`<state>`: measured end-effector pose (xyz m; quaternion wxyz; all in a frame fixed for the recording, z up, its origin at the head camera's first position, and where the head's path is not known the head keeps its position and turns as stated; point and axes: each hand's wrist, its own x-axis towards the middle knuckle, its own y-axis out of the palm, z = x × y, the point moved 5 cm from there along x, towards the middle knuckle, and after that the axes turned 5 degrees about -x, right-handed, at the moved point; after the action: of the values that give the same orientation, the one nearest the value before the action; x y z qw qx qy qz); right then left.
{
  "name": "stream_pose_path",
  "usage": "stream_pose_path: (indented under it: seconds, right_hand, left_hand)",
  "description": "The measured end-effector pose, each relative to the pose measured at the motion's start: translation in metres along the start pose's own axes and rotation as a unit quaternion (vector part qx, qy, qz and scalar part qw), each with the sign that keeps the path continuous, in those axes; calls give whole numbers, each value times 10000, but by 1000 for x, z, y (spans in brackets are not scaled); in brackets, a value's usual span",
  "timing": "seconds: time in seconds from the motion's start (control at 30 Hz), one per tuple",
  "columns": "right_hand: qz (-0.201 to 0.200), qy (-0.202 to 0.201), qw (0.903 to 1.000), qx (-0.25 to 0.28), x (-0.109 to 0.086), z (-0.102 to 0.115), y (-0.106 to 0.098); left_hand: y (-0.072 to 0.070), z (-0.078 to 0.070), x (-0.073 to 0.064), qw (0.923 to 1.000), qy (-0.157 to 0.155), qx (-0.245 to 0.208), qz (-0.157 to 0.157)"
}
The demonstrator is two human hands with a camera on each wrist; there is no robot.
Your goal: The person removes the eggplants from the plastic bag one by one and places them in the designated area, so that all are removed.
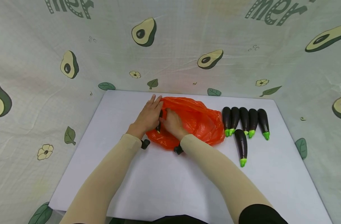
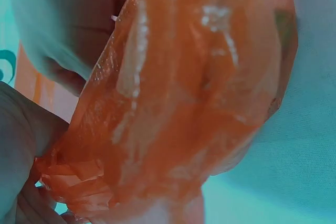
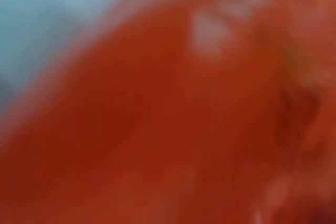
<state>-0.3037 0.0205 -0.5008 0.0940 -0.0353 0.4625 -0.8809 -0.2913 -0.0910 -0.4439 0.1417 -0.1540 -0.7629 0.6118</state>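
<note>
A red-orange plastic bag (image 1: 198, 119) lies spread on the table, its mouth toward the left. At that mouth, my left hand (image 1: 148, 116) grips the bag's edge; in the left wrist view the bunched film (image 2: 79, 182) sits between thumb and fingers. My right hand (image 1: 172, 123) is at the opening, its thumb across a dark eggplant (image 1: 160, 114) that it holds between the two hands. Part of this eggplant is hidden by fingers. Through the film shows a green patch (image 2: 284, 32). Blurred red film (image 3: 131, 114) fills most of the right wrist view.
Right of the bag, several dark eggplants (image 1: 244, 119) with green tips stand side by side in a row. One more eggplant (image 1: 241, 146) lies closer to me, just below the row. The white table (image 1: 148, 186) meets an avocado-print cloth (image 1: 176, 74) at the back.
</note>
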Motion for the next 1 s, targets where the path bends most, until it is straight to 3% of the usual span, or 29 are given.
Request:
stream_pose_path:
  seconds: [0.17, 0.37, 0.53, 0.77, 1.0]
  right_hand:
    - [-125, 123, 9987, -479, 6, 2, 13]
    - [-129, -45, 9930, -1175, 8, 7, 23]
    - [-181, -154, 9913, -1291, 5, 6, 22]
    - [-75, 147, 9916, -1284, 1, -5, 12]
    - [42, -48, 9924, -1225, -5, -8, -2]
  left_hand:
    - [-1, 0, -1, 9999, -46, -32, 128]
    - [-2, 3, -3, 9997, -162, -101, 174]
    - [-2, 4, -4, 9998, -108, -78, 135]
    - [-3, 3, -6, 10000, 2, -91, 36]
    - [-2, 6, -5, 9999, -63, -84, 34]
